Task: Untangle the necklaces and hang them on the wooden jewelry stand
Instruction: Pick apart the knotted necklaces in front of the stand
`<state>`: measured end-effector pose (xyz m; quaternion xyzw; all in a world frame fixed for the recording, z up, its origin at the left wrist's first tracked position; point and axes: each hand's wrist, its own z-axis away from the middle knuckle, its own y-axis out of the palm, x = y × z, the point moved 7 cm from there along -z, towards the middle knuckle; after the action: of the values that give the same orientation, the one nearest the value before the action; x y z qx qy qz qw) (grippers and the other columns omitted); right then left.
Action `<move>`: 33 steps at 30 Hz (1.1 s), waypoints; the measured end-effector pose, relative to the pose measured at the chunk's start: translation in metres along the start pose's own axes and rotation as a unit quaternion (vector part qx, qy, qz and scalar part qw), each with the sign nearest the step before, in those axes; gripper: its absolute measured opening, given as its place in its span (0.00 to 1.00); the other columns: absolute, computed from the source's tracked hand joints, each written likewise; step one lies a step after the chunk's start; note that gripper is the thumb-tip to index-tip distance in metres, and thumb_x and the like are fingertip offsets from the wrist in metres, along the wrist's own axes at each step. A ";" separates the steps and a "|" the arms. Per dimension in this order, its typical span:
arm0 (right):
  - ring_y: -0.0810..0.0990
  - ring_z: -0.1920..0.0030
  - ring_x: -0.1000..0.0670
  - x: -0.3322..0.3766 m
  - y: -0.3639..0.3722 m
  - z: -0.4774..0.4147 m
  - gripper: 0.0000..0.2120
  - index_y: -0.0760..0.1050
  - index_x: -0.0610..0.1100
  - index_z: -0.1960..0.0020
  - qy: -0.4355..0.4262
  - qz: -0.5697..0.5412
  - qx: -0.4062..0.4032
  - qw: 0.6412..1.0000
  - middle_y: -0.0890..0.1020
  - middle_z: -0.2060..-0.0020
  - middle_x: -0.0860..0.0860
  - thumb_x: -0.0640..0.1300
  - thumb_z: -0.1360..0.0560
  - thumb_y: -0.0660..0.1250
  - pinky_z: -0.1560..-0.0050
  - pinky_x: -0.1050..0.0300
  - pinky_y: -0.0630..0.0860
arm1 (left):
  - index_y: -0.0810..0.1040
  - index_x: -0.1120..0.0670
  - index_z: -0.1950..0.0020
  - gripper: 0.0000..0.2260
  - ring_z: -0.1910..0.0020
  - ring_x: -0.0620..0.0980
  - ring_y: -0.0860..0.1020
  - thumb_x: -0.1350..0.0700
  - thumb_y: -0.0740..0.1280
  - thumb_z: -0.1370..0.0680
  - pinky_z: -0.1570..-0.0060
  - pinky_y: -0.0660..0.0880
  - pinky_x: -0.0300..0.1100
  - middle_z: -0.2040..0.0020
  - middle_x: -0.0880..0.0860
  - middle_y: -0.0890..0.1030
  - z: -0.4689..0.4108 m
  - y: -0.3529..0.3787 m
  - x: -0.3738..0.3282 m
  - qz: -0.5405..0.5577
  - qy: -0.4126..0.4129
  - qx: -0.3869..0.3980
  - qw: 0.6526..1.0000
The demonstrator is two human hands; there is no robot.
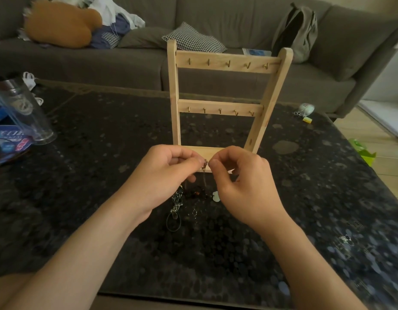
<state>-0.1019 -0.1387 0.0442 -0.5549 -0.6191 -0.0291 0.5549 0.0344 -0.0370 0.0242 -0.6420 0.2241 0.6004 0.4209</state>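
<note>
Head view: on the dark bench point(99, 180) the tangled necklaces point(178, 203) lie in a heap below the wrists. From them a thin chain point(204, 175) rises near vertical to where the left hand point(164, 173) and right hand point(244, 182) each pinch its top end, fingertips almost touching. Just beyond, the wooden jewelry stand point(218, 106) stands upright, its hook rails running left to right, facing the person
</note>
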 end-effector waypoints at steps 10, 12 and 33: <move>0.83 0.64 0.59 -0.006 -0.002 0.000 0.07 0.84 0.48 0.60 0.068 -0.081 0.014 0.994 0.85 0.67 0.57 0.43 0.23 0.73 0.63 0.69 0.75 | 0.90 0.50 0.50 0.05 0.55 0.43 0.87 0.56 0.74 0.18 0.47 0.76 0.40 0.58 0.49 0.89 0.002 0.003 -0.001 0.003 0.001 0.010 1.000; 0.83 0.64 0.57 -0.007 -0.001 0.000 0.07 0.84 0.48 0.59 0.075 -0.080 0.027 0.994 0.85 0.67 0.55 0.43 0.22 0.73 0.64 0.67 0.77 | 0.90 0.51 0.50 0.05 0.55 0.43 0.87 0.56 0.74 0.19 0.48 0.76 0.39 0.59 0.50 0.89 0.002 0.003 -0.001 0.005 -0.003 0.012 1.000; 0.68 0.74 0.59 -0.010 0.012 0.001 0.10 0.74 0.40 0.49 0.113 -0.126 0.121 0.978 0.70 0.76 0.60 0.42 0.13 0.58 0.74 0.65 0.65 | 0.85 0.47 0.48 0.04 0.65 0.48 0.74 0.56 0.76 0.19 0.46 0.81 0.50 0.66 0.54 0.72 -0.001 -0.006 0.002 -0.047 0.011 -0.057 0.997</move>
<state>-0.0964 -0.1397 0.0300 -0.3945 -0.6159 -0.0864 0.6764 0.0401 -0.0341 0.0236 -0.6814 0.1632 0.5847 0.4088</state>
